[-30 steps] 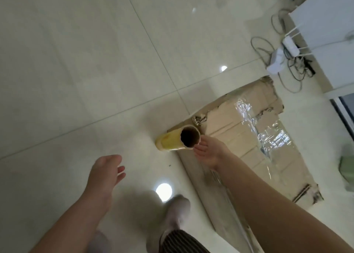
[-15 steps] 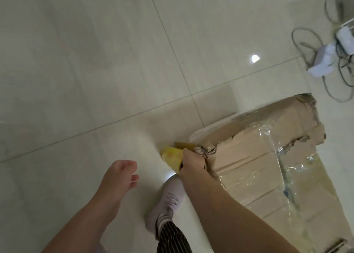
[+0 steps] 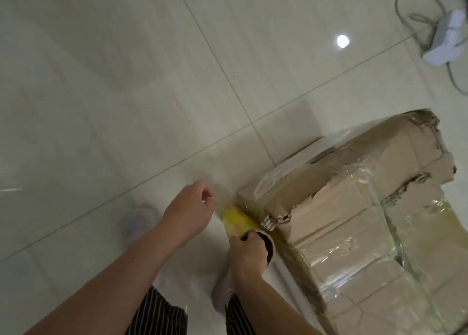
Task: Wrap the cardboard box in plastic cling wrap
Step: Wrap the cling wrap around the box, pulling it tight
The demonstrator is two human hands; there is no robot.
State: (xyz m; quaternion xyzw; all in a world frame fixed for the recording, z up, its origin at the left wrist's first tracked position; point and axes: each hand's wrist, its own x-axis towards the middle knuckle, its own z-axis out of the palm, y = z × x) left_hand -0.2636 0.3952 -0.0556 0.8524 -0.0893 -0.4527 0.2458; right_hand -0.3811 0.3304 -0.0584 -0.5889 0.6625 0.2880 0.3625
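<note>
Our left hand (image 3: 188, 214) has neared the cling wrap roll (image 3: 236, 218), fingers curled, grip unclear, right hand (image 3: 247, 253) clamped on roll's end, beside cardboard box (image 3: 342, 220).

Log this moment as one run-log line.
stage: wrapping underway | right hand: grips open end of yellow cling-wrap roll | left hand: at roll's far end, contact unclear | brown cardboard box: partly wrapped

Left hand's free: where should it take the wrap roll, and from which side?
Probably the far end of the roll, coming from the floor side. The right hand grips the near open end, and its other flank lies against the cardboard box corner. The left hand is close beside that far end.
</note>
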